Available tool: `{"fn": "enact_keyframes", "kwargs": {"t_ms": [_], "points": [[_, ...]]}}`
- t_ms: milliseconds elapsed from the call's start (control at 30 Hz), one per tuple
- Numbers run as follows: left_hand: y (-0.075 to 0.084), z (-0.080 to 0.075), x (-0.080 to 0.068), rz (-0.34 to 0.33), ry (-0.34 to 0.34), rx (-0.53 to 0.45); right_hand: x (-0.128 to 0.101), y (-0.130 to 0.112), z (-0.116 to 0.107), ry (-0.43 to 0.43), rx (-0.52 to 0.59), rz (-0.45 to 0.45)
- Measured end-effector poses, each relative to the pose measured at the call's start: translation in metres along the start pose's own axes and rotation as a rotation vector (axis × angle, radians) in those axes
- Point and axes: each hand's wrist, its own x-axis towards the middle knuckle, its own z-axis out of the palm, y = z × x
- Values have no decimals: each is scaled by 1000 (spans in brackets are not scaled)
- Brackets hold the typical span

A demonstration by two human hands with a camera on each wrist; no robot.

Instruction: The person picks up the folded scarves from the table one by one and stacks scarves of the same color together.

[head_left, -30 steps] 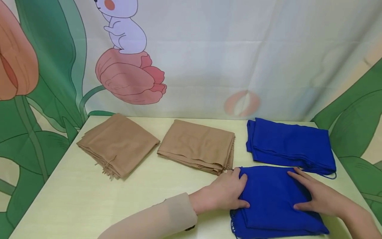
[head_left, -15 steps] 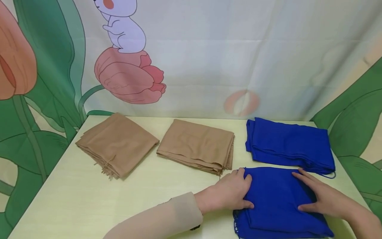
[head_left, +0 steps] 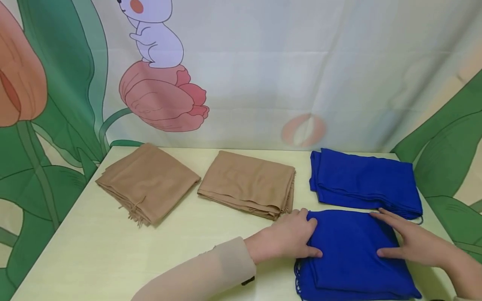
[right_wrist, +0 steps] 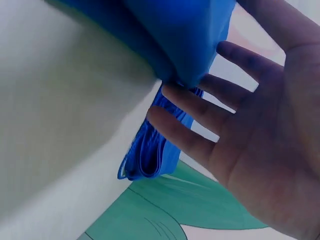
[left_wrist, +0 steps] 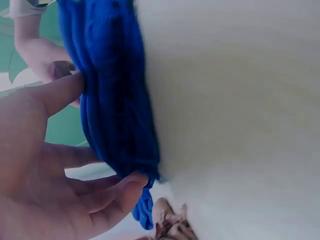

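The near blue fringed scarf point(head_left: 350, 251) is lying folded on the table point(head_left: 113, 255), at four o'clock. The left hand point(head_left: 288, 235), loosely spread, is touching its nine-o'clock edge; the right hand point(head_left: 419, 242), fingers extended, is touching its three-o'clock side. Neither is gripping. Another blue scarf point(head_left: 369, 177) is lying beyond, at twelve o'clock.
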Motion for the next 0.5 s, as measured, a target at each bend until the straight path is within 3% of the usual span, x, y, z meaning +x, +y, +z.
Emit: {"fn": "enact_keyframes", "kwargs": {"t_ms": [233, 367, 500], "points": [[-9, -14, 13, 12, 88, -3, 12, 2, -10, 125, -55, 38], [-15, -19, 26, -17, 130, -11, 23, 10, -18, 268, -124, 41], [-22, -23, 36, -53, 123, -54, 33, 18, -29, 419, -151, 85]]}}
